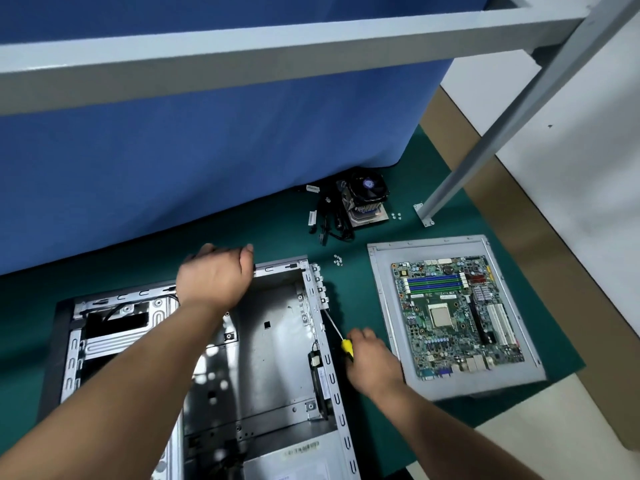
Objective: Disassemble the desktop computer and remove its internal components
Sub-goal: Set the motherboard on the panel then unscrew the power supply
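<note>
The open grey computer case [270,341] lies flat on the green mat, its inside largely bare metal. My left hand [213,277] grips the case's far top edge, fingers curled over the rim. My right hand [370,362] holds a yellow-handled screwdriver [337,332], whose tip meets the case's right rear wall near the slot brackets. A small black fan [320,375] sits inside against that right wall. The removed motherboard [457,317] lies face up on the detached side panel [382,285] to the right.
A CPU cooler with fan [367,200] and a bundle of black cables [329,220] lie at the back by the blue cloth [207,150]. Loose screws [337,260] and more screws [396,215] sit on the mat. A grey frame leg [485,140] slants down at right.
</note>
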The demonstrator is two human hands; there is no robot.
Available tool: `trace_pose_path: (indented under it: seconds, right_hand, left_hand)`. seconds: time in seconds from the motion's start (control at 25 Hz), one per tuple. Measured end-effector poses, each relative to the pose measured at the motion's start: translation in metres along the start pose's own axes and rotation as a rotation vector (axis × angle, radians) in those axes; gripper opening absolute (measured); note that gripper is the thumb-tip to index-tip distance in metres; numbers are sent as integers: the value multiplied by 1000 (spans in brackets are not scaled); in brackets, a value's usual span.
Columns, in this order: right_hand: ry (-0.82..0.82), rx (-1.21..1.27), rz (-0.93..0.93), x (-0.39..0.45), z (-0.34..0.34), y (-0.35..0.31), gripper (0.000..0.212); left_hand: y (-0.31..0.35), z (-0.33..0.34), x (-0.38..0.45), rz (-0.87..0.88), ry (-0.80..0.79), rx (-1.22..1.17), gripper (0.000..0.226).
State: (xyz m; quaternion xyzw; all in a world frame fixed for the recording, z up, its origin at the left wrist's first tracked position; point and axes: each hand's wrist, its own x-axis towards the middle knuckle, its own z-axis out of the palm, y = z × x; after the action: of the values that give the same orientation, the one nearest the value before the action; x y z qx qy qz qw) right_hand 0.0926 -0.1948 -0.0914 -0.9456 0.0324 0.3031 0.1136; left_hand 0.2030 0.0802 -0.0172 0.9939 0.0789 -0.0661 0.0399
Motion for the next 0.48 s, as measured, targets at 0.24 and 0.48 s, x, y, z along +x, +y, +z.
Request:
trace_pose_path:
  seconds: [0.24, 0.48]
  right_hand:
    - [130, 137, 89, 8, -18, 8, 32]
    - [259, 152, 295, 50, -70, 37, 33]
  left_hand:
    - [1, -4, -3, 1, 19, -21, 52]
    - [2, -5, -1, -8, 29, -23, 51]
